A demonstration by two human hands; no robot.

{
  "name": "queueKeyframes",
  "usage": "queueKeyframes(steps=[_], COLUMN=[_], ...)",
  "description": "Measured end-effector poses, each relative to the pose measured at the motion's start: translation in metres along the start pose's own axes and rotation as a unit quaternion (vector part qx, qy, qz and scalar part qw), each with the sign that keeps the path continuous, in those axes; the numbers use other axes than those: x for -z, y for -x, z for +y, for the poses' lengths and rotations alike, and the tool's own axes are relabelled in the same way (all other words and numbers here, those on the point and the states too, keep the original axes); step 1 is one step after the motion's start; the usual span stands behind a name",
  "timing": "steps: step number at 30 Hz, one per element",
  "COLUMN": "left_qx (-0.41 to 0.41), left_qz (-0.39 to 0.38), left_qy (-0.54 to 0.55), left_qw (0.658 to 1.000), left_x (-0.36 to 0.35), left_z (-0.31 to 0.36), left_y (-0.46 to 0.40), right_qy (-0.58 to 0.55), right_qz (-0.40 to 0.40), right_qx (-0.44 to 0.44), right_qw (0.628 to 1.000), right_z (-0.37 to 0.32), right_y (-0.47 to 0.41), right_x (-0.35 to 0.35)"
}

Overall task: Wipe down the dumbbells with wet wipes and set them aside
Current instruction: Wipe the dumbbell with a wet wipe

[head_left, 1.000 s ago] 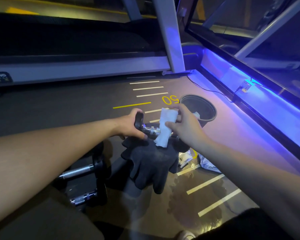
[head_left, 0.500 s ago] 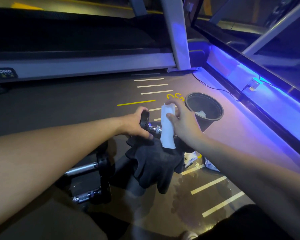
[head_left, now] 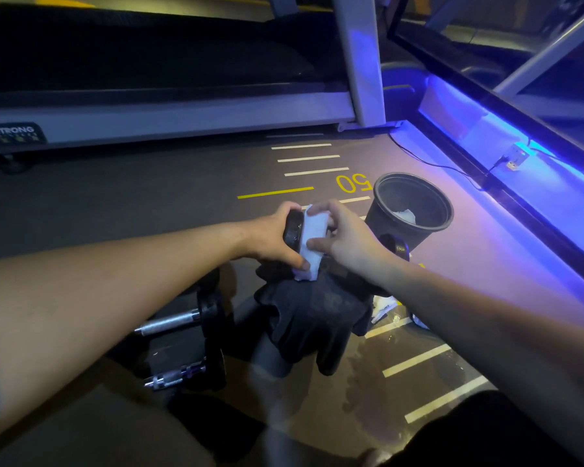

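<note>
My left hand (head_left: 273, 235) grips the left black end of a small dumbbell (head_left: 293, 230), held above the floor. My right hand (head_left: 346, 242) presses a white wet wipe (head_left: 312, 242) against the inner side of that end; the wipe hides the handle. The dumbbell's other black end (head_left: 397, 247) shows past my right wrist. Two more dumbbells lie on the floor to the lower left, one with a plain chrome bar (head_left: 182, 320), one with a knurled bar (head_left: 179, 375).
A dark cloth (head_left: 314, 318) hangs under the held dumbbell. A black bin (head_left: 410, 210) with a used wipe inside stands just to the right. A treadmill base (head_left: 169, 119) runs across the back. A blue-lit ledge (head_left: 520, 183) lines the right side. Wipe packets (head_left: 386, 310) lie on the floor.
My right hand has slid the wipe left along the handle, from the middle to the end held by my left hand. The view has shifted slightly.
</note>
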State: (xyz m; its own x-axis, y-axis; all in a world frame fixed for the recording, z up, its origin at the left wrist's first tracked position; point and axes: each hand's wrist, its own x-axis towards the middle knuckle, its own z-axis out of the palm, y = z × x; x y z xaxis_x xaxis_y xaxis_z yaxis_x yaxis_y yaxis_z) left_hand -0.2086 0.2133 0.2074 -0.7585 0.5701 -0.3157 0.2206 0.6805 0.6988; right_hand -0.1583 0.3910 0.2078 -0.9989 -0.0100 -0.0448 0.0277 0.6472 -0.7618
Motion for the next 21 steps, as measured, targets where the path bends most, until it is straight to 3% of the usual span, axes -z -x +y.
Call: queueKeyframes(steps=[6, 14, 21], left_qx=[-0.001, 0.013, 0.014], left_qz=[0.003, 0.000, 0.003], left_qy=[-0.004, 0.002, 0.009], left_qw=[1.000, 1.000, 1.000], left_x=[-0.0006, -0.0003, 0.0002], left_z=[-0.0012, 0.0037, 0.0041], left_y=[0.0006, 0.0018, 0.0042], right_qy=[0.124, 0.288, 0.357], right_qz=[0.015, 0.149, 0.069], right_qx=[0.030, 0.157, 0.177], right_qw=[0.992, 0.933, 0.914], right_z=[0.0045, 0.0009, 0.0060], right_y=[-0.0048, 0.0039, -0.0001], right_x=[-0.0048, 0.0002, -0.0034])
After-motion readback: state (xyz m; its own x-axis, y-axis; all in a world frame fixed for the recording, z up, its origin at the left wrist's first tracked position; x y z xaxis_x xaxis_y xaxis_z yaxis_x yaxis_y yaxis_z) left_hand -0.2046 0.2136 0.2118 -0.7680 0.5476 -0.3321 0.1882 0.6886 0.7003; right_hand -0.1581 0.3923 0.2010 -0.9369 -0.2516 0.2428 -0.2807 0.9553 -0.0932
